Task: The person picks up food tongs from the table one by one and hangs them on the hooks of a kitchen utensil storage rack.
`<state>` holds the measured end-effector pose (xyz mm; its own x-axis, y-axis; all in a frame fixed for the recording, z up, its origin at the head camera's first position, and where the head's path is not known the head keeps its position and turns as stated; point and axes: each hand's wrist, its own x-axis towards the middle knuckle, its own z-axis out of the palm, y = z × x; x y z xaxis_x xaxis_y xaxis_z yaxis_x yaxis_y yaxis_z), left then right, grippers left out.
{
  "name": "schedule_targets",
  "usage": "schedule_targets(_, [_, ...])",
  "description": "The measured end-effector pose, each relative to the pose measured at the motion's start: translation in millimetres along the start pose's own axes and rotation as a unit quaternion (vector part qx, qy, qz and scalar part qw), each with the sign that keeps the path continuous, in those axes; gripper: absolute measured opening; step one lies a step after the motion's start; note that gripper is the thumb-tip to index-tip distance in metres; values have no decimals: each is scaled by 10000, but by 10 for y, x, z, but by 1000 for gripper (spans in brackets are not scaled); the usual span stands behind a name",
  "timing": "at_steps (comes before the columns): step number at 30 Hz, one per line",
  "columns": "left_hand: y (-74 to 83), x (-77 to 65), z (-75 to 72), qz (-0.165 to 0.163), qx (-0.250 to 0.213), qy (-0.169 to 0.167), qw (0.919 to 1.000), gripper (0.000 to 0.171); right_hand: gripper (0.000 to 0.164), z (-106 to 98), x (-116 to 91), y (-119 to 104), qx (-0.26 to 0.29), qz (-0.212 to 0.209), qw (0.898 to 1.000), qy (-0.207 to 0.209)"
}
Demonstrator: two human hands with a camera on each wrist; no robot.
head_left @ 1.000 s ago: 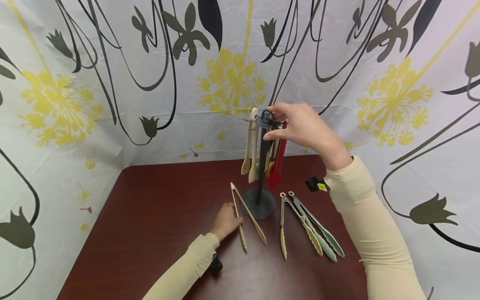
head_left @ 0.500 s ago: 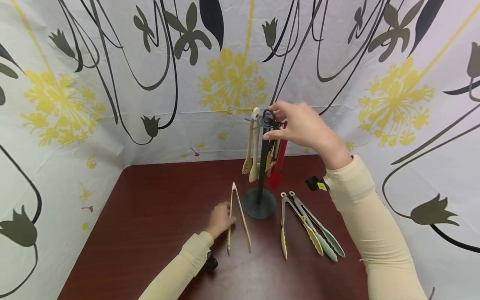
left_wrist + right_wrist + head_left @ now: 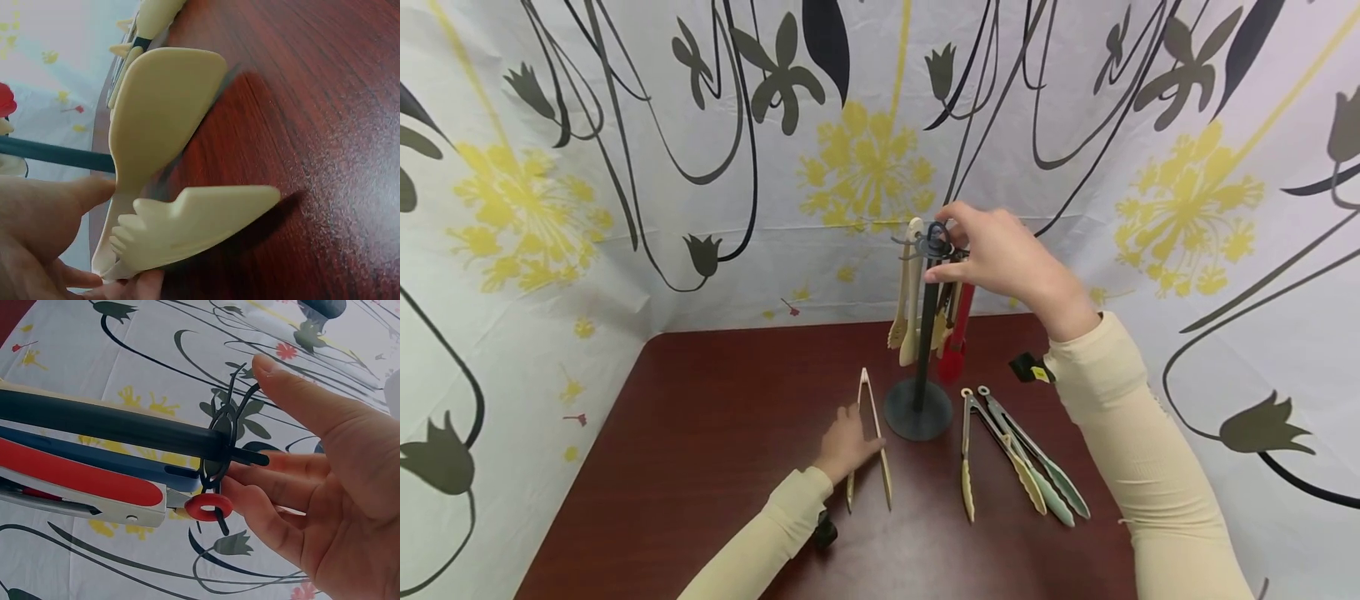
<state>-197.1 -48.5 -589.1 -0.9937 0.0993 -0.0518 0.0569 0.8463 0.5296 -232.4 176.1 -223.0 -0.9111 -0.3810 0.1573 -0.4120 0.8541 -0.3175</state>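
Observation:
My left hand [image 3: 847, 443] grips a pair of cream tongs [image 3: 885, 475] on the table, left of a dark utensil stand [image 3: 924, 333]. Seen from the left wrist, the tongs' blades [image 3: 169, 106] are spread apart, with my thumb at one arm and fingers at the other. My right hand [image 3: 1000, 250] holds the stand's top, its thumb and fingers around the hook ring [image 3: 231, 437]. On the hooks hang several tongs, among them red tongs [image 3: 956, 342], blue tongs [image 3: 106, 450] and pale cream tongs [image 3: 912, 317].
Right of the stand's round base [image 3: 917, 412], yellow-tipped tongs [image 3: 967, 483] and mint-tipped tongs [image 3: 1063, 487] lie spread and partly overlapping on the dark red table [image 3: 722, 417]. A patterned cloth [image 3: 760, 267] hangs behind and at both sides.
The cream tongs have turned, their tips swinging left and towards me. My left hand has shifted and now reaches across both arms of the tongs. My right hand has stayed at the stand's top.

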Motion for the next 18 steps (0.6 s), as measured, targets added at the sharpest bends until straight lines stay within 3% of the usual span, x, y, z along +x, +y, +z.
schedule_targets(4, [43, -24, 0, 42, 51, -23, 10000, 97, 78, -21, 1, 6, -86, -143, 9998, -104])
schedule_targets(12, [105, -16, 1, -101, 169, -56, 9998, 93, 68, -184, -15, 99, 78, -489, 9964, -689])
schedule_targets(18, [106, -31, 78, -16, 235, 114, 9997, 94, 71, -179, -26, 120, 64, -599, 9954, -743])
